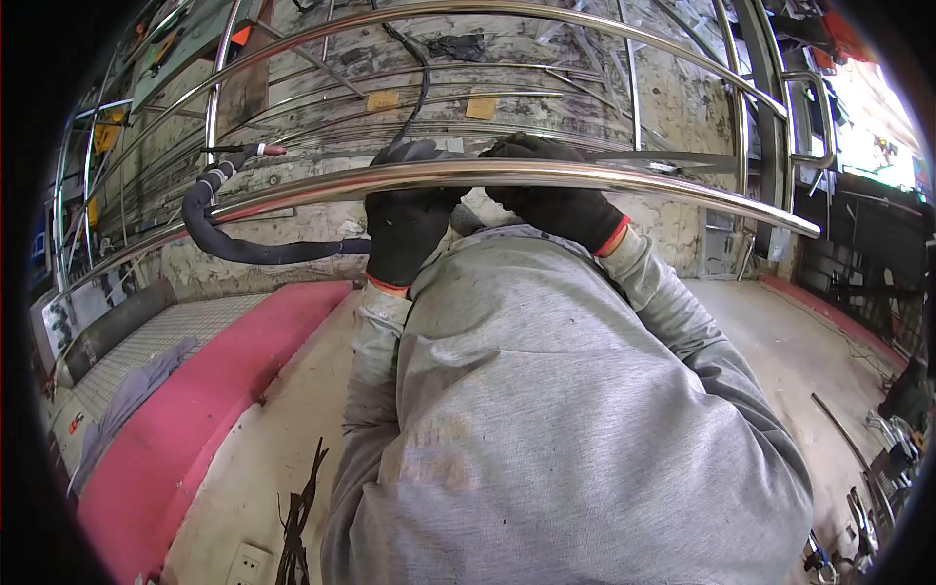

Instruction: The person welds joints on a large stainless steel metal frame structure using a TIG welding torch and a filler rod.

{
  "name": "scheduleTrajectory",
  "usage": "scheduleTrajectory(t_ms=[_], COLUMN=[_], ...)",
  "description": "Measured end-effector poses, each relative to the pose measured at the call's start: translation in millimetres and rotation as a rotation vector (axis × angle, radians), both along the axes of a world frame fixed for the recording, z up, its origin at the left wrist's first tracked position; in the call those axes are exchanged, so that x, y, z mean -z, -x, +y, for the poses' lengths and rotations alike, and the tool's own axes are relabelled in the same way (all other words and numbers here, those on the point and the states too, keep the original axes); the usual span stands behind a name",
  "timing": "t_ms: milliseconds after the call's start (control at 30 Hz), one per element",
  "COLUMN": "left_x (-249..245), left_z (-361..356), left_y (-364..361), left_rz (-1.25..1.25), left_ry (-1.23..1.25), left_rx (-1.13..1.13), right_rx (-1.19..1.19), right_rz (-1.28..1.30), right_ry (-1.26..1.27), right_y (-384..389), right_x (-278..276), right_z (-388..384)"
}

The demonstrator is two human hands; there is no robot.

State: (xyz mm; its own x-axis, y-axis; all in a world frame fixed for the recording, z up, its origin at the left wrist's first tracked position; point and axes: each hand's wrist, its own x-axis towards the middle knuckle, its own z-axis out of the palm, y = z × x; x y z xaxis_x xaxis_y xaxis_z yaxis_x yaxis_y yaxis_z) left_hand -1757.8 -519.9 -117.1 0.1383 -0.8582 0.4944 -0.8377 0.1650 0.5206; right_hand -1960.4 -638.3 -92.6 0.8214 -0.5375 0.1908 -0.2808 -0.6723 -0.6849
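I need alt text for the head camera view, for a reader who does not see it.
Two gloved hands, the left hand and the right hand, are side by side at a shiny metal rail of a tubular frame. A black hose curves beside the left one; below are a grey shirt and a pink ledge.

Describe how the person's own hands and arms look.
The left hand and right hand wear black gloves with a narrow reddish-orange band at each wrist. Long grey sleeves, wrinkled along the arms, reach down to the gloves.
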Motion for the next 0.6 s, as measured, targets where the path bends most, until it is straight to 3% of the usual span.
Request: scheduleTrajectory(t_ms=[533, 600], left_x=[0, -2], left_z=[-1, -1], left_y=[1, 2], left_rz=[-0.019, -0.047], left_ry=[-0.019, -0.025], left_rx=[0.010, -0.004], right_rx=[0.007, 0.036], right_rz=[-0.017, 0.113], right_ry=[0.020, 0.086], right_y=[1, 4], right_x=[-5, -15], right_z=[0, -1])
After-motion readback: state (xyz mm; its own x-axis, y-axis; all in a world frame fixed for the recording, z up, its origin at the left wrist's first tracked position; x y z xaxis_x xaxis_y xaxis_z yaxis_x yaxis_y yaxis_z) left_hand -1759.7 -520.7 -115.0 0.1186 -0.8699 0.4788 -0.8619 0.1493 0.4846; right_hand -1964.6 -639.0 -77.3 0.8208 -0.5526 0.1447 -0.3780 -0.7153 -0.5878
